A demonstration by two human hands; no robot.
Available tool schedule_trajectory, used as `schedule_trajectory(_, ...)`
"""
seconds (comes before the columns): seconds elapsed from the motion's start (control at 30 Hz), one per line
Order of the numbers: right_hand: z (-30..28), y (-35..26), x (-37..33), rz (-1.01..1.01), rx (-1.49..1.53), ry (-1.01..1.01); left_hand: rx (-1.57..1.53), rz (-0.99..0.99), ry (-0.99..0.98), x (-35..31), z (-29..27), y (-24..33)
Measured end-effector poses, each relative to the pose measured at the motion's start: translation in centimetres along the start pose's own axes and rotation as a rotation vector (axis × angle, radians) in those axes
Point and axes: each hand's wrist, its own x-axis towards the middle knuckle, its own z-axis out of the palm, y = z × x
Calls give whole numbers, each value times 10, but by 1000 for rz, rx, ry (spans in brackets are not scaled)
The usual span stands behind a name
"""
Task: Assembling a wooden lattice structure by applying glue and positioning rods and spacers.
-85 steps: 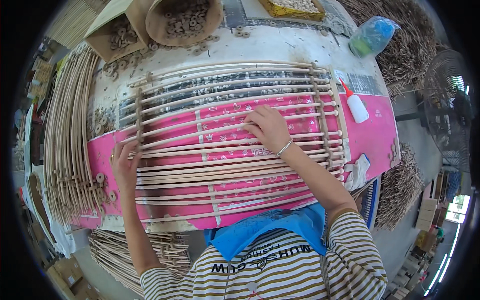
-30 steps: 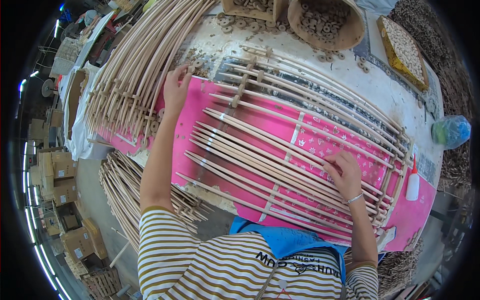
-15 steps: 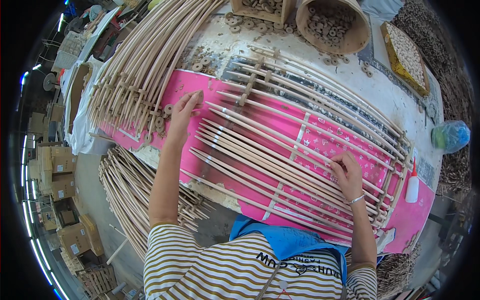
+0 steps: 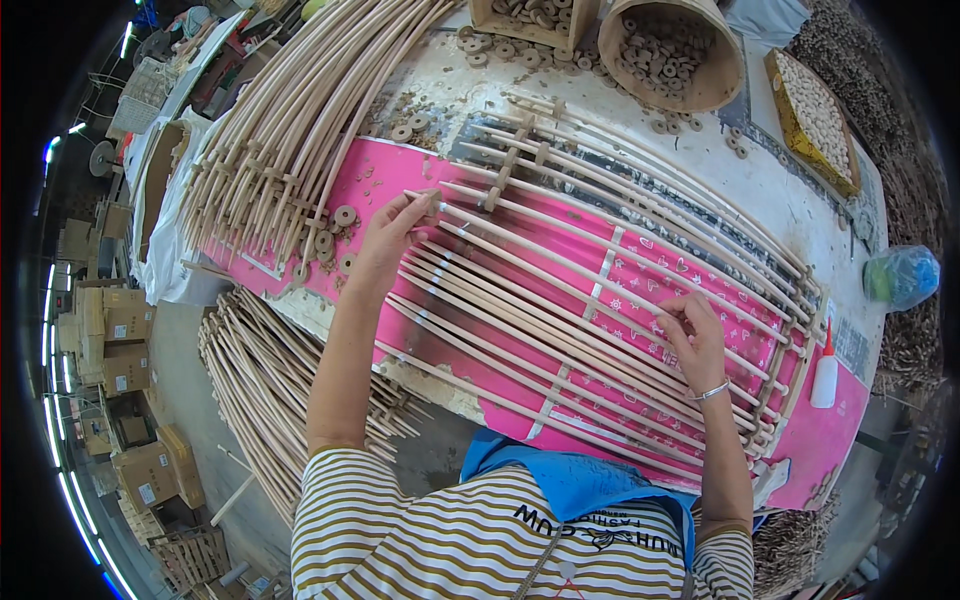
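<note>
Several long pale wooden rods [image 4: 520,293] with pointed ends lie side by side in front of me. My left hand [image 4: 385,245] pinches a small brown wooden ring [image 4: 432,199] at the pointed left tip of one rod; the fingers partly hide how far the ring sits on it. Farther along that rod, my right hand [image 4: 694,338] closes thumb and finger around it. At the far side, other rods carry wooden rings [image 4: 540,153] near their left ends. A wooden frame [image 4: 790,380] lies under the rods' right ends.
Loose rings [image 4: 345,216] lie left of my left hand, beside a large bundle of ringed rods [image 4: 290,130]. A round tub [image 4: 612,50] of rings, a yellow tray [image 4: 815,130] of pale pieces and a white glue bottle [image 4: 825,375] stand on the table. More rods [image 4: 260,370] lean below left.
My left hand has moved right and brought the ring to the rod's tip, where before the two were apart. My right hand stays nearly in place on the rod.
</note>
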Motion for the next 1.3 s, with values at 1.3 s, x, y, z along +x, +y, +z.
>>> schedule_trajectory(1.3, -14, 38, 2, -88, -226, 82, 1079, 840, 124, -12, 16, 14)
